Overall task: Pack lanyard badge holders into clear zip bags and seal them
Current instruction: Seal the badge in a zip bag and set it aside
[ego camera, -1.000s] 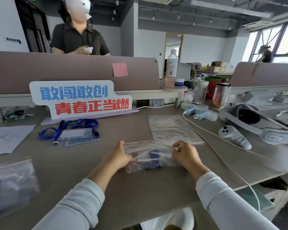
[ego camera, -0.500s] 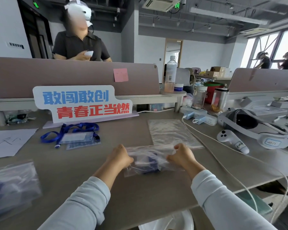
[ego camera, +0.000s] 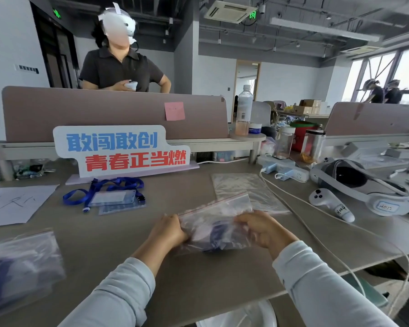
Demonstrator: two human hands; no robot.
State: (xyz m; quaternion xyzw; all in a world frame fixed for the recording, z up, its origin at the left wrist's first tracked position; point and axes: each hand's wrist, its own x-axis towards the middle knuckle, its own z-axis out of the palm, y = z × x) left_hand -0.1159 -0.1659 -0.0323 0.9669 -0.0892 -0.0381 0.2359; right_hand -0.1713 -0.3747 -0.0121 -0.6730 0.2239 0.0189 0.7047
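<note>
A clear zip bag (ego camera: 216, 223) with a blue lanyard and badge holder inside is lifted off the desk, tilted with its red zip strip toward the far right. My left hand (ego camera: 168, 233) grips its left side and my right hand (ego camera: 265, 228) grips its right side. Loose badge holders with a blue lanyard (ego camera: 111, 197) lie on the desk at the far left. Beyond my hands an empty clear zip bag (ego camera: 243, 187) lies flat. A filled bag (ego camera: 19, 267) lies blurred at the near left edge.
A standing sign (ego camera: 123, 149) and a desk divider (ego camera: 104, 112) close off the back. A white sheet of paper (ego camera: 12, 204) lies left. To the right are a cable (ego camera: 300, 220), a power strip (ego camera: 283, 169), a white controller (ego camera: 328, 204) and a headset (ego camera: 364, 185). A person (ego camera: 121, 69) stands behind the divider.
Both hands raised the filled bag off the desk and bunched it between them; it lay flat a second ago. The camera tipped upward slightly.
</note>
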